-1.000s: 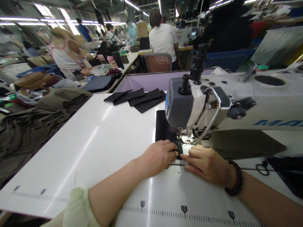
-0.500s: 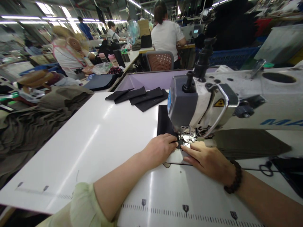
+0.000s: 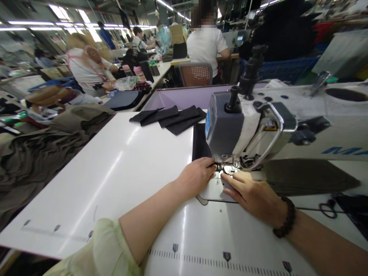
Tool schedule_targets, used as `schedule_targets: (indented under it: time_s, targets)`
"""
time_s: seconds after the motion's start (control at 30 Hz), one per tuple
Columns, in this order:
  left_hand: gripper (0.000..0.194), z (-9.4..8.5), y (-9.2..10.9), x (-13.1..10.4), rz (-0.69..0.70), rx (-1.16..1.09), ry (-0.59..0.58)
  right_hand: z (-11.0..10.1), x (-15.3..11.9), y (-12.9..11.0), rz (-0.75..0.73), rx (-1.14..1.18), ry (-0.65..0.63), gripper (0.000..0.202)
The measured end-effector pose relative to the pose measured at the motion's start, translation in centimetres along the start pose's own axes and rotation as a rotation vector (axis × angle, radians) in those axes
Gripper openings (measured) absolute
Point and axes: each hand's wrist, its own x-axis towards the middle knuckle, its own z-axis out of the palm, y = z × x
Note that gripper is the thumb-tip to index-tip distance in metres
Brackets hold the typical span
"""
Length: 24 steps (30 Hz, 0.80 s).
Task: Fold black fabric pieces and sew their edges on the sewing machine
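Note:
A narrow black fabric piece lies on the white sewing table, its near end under the presser foot of the sewing machine. My left hand lies on the near left edge of that piece, fingers slightly bent and laid down beside the needle area. Just right of it, my right hand rests on the metal needle plate with its fingers stretched out, the index fingertip close to the foot. I see nothing held in it. The machine head hides part of the fabric.
Several black fabric pieces lie overlapped at the table's far edge. Olive fabric is stacked behind the machine arm, with black scissors at right. A heap of olive cloth stands left. Co-workers sit beyond.
The black fabric has moved away from me under the foot, leaving more needle plate bare between my hands. Both hands stay close to the foot. The view has shifted slightly.

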Motion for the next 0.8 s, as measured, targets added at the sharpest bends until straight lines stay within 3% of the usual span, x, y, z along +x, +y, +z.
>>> schedule_targets:
  time_s: [0.8]
  targets:
    - [0.018,0.09,-0.47,0.01,0.033,-0.007,0.010,-0.17,0.01,-0.05,0.008,0.021,-0.024,0.027]
